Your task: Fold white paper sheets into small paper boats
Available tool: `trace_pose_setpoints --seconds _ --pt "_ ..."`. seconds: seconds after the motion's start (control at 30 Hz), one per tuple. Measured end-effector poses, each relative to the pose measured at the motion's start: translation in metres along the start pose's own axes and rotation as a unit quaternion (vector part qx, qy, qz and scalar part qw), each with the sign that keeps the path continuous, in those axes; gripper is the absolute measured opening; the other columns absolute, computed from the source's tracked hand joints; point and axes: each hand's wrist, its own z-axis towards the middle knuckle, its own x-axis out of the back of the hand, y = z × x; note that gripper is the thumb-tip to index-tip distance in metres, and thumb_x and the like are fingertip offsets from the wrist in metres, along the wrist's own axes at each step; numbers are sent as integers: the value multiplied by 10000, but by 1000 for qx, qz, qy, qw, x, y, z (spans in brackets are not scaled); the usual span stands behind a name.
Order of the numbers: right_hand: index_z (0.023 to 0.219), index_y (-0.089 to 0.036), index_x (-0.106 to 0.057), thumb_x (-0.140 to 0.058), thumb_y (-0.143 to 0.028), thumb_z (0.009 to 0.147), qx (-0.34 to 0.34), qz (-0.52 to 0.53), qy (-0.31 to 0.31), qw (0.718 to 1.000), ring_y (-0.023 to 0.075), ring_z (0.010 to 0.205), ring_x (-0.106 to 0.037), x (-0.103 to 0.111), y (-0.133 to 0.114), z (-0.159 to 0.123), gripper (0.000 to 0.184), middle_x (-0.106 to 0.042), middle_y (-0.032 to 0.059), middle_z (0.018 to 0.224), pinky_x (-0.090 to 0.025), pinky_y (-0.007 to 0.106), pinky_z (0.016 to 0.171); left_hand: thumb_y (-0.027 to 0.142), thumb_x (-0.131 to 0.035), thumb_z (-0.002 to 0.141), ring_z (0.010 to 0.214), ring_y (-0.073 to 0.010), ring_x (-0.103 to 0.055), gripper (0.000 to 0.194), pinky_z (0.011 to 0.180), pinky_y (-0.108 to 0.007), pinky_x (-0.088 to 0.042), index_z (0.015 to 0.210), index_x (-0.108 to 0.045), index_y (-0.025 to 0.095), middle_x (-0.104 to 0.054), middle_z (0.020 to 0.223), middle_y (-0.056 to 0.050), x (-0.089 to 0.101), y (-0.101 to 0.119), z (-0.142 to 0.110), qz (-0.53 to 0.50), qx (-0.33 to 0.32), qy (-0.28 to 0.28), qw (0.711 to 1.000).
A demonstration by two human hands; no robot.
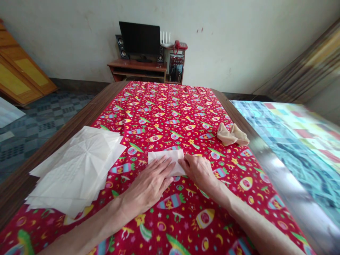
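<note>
Left hand point(151, 182) lies flat, fingers spread, pinning the folded paper point(166, 159) to the worktop point(79, 115), right of the paper stack point(79, 166). Right hand point(198, 170) presses its edge with bent fingers. I judge I'm creasing a fold; next needs firm, even pressure along it.

Folded paper point(166, 160) lies mid-surface point(79, 120) under both hands; paper stack point(77, 166) to its left; crumpled piece point(232, 134) far right; desk point(136, 69) beyond.
</note>
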Motion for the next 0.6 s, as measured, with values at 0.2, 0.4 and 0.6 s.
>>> trace_pose_setpoints --seconds 0.2,0.4,0.6 --pt "774 -183 -649 -417 -375 950 -9 6 0 1000 167 631 -632 0 0 1 349 -685 67 683 -218 268 523 327 -356 976 1413 -223 -225 456 1145 -455 -265 1415 -346 207 -329 1504 -56 -13 1 -5 13 1 4 1000" --pt "764 -181 -658 -414 -361 948 -17 1 -2 1000 174 625 -633 2 -2 2 355 -691 80 688 -220 270 516 341 -352 976 1409 -232 -237 457 1131 -463 -286 1411 -351 201 -332 1502 -69 -14 0 -5 20 13 -2 1000" --pt "745 -181 -657 -421 -362 941 -17 1 11 1000 174 597 -616 -1 -2 3 355 -675 75 658 -233 267 510 346 -345 977 1407 -230 -242 459 1136 -456 -275 1408 -358 187 -349 1492 -79 -12 -1 -3 18 13 10 1000"
